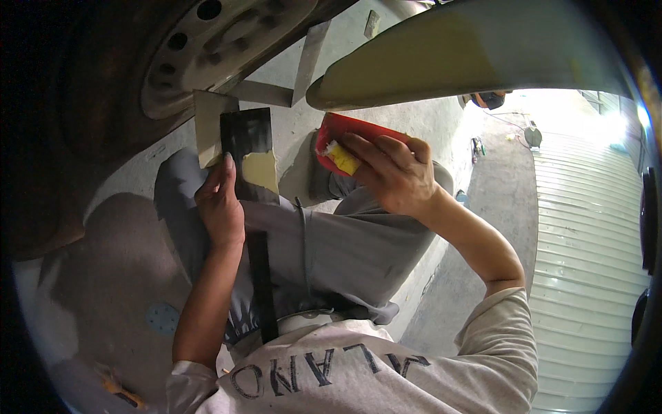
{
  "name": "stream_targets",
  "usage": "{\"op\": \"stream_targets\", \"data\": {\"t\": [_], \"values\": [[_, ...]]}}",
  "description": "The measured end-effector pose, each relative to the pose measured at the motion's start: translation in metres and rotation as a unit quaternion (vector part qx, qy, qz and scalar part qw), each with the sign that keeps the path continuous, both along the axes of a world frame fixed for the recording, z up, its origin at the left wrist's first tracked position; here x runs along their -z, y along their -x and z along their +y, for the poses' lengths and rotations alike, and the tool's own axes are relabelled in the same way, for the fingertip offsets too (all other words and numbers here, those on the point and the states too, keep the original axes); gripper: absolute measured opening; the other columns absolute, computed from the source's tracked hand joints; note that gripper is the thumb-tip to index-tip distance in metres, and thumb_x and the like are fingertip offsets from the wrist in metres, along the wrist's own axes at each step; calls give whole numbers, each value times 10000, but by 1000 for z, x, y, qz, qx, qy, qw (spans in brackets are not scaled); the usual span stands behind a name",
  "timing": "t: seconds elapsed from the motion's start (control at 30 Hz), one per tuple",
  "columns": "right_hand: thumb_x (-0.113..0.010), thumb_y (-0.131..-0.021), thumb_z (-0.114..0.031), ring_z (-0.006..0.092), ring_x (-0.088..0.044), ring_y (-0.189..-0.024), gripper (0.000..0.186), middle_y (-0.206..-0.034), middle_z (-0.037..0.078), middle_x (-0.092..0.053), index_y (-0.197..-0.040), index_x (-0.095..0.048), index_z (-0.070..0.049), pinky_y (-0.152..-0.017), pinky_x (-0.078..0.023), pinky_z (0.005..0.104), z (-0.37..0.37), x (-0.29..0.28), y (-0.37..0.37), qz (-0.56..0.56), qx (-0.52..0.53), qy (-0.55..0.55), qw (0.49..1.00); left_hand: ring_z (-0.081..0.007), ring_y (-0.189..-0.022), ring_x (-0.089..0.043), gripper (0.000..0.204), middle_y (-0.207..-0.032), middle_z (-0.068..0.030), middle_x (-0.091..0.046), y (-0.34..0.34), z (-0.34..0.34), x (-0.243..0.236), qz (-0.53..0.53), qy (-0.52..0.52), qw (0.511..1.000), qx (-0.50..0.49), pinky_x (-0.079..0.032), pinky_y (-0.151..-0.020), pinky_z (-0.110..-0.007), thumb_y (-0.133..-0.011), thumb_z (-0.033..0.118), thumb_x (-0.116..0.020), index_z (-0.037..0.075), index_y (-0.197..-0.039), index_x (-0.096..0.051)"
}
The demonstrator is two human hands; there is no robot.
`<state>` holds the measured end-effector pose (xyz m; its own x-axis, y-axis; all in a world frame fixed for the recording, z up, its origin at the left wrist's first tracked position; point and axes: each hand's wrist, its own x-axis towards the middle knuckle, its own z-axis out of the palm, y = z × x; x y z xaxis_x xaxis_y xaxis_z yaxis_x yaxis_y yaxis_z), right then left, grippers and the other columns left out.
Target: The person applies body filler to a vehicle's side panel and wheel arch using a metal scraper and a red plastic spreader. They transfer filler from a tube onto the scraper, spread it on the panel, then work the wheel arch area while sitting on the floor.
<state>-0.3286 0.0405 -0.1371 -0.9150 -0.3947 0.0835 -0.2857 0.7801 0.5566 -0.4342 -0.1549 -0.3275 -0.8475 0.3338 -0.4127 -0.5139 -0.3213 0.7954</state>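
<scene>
My left hand [222,207] grips a flat black board [245,131], thumb on its near face. A patch of cream-coloured paste [260,170] is smeared over the board's lower right part. Just beyond, a beige-grey flat plate [209,127] shows partly behind the board; whether my fingers touch it, I cannot tell. To the right, my right hand [396,171] is closed on a red flat spreader [365,126], fingers bent over its face. A yellow piece [343,159] with a whitish, crusted end lies under those fingers. Spreader and board are apart.
A long curved panel [476,55], grey with a yellowish coating, hangs over the far right. A wheel [200,55] stands at the far left, beside a metal strip frame [307,69]. My bent legs [345,234] are below my hands. A ribbed pale wall [586,276] runs along the right.
</scene>
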Motion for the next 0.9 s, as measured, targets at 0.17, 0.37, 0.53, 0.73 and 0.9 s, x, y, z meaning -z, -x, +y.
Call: {"op": "stream_targets", "data": {"t": [0.17,0.37,0.53,0.73,0.9], "values": [[-653,-831,-300,114,-514,-1140,117,-1326,-74,-631,-882,-757,-292,-885,-400,296,6,-8,-5,71,-12,-18,997,-153,-1096,-602,419,-1177,-126,-691,0,1,-6,24,-7,1000,2,-421,-992,-266,-965,277,-665,-75,-1190,-666],[-731,-772,-305,112,-534,-1113,111,-1268,-86,-668,-880,-756,-304,-866,-374,305,7,-18,-9,86,-52,-3,995,-177,-1133,-597,466,-1213,-149,-675,1,1,-5,-1,7,1000,15,-423,-1017,-276,-972,303,-650,-91,-1220,-640],[-712,-776,-313,96,-512,-1139,173,-1303,-95,-648,-941,-762,-320,-937,-322,331,15,-24,-8,109,23,-40,993,-186,-1148,-597,484,-1220,-154,-673,1,2,-1,6,14,999,32,-428,-1019,-280,-979,325,-635,-86,-1235,-633],[-742,-746,-322,105,-493,-1169,149,-1333,-105,-625,-893,-769,-316,-931,-336,307,8,-32,-12,119,-45,-18,992,-187,-1127,-607,461,-1204,-149,-681,0,0,3,15,20,999,24,-428,-1014,-284,-980,313,-631,-75,-1228,-643],[-749,-743,-374,96,-517,-1124,147,-1274,-105,-661,-870,-770,-303,-930,-332,300,22,-46,4,170,-20,-31,985,-191,-1120,-609,417,-1187,-143,-691,2,1,3,45,37,996,68,-428,-1011,-288,-989,291,-617,-57,-1214,-661]]}}
